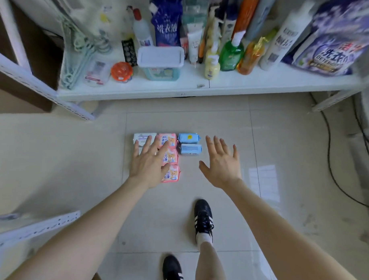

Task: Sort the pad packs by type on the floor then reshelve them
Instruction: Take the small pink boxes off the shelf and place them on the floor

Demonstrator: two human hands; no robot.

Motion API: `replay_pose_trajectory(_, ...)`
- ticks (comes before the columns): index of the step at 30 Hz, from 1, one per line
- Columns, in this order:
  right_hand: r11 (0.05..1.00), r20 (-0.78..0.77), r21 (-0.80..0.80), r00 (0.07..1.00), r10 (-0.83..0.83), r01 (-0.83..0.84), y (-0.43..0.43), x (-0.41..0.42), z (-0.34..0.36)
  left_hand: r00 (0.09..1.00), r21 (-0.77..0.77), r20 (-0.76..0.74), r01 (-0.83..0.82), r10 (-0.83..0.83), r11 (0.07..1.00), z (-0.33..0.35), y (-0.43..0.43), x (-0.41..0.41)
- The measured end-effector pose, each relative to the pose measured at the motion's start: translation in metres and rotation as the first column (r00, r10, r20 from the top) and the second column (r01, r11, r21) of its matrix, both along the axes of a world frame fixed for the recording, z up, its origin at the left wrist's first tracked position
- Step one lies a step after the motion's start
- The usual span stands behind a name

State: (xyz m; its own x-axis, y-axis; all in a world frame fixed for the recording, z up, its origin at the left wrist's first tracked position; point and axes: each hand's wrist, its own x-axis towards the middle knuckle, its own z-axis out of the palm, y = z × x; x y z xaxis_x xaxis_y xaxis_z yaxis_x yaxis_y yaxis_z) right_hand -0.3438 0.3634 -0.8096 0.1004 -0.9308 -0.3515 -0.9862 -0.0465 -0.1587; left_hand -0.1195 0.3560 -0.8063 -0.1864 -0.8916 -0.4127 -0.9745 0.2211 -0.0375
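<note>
Pad packs lie in columns on the tiled floor. A white pack point(142, 138) is at the left, three pink packs point(171, 156) form the middle column, and two blue packs point(189, 144) lie at the right. My left hand point(147, 162) hovers open, fingers spread, over the white pack and the pink column, hiding parts of them. To the right of the blue packs is my right hand point(221, 162), open with nothing in it. Whether either hand touches a pack I cannot tell.
A low white shelf point(202, 88) stands behind the packs with bottles, detergent bags point(333, 46), a lidded tub point(160, 62) and hangers point(78, 52). Black cables point(333, 166) run along the floor at right. My black shoes point(204, 219) stand near the packs. A perforated white rail point(36, 229) lies at lower left.
</note>
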Motion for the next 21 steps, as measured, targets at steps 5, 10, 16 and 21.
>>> replay_pose_trajectory(5, 0.983, -0.027, -0.182, 0.999, -0.024, 0.018, 0.010, 0.013, 0.104, 1.000, -0.127, -0.025, -0.009, 0.006, 0.992, 0.102, 0.013, 0.007)
replay_pose_trajectory(10, 0.957, -0.027, -0.290, 1.000, -0.014, 0.006, 0.018, 0.023, 0.202, 0.999, -0.269, -0.044, 0.001, -0.014, 0.963, 0.199, 0.018, 0.012)
replay_pose_trajectory(16, 0.906, -0.043, -0.421, 0.999, 0.031, -0.046, 0.025, 0.030, 0.314, 0.998, -0.421, -0.060, -0.032, 0.008, 0.906, 0.309, 0.029, 0.014)
replay_pose_trajectory(21, 0.833, -0.043, -0.549, 0.998, 0.053, -0.068, 0.025, 0.034, 0.406, 0.997, -0.552, -0.070, -0.062, 0.027, 0.831, 0.397, 0.032, 0.021)
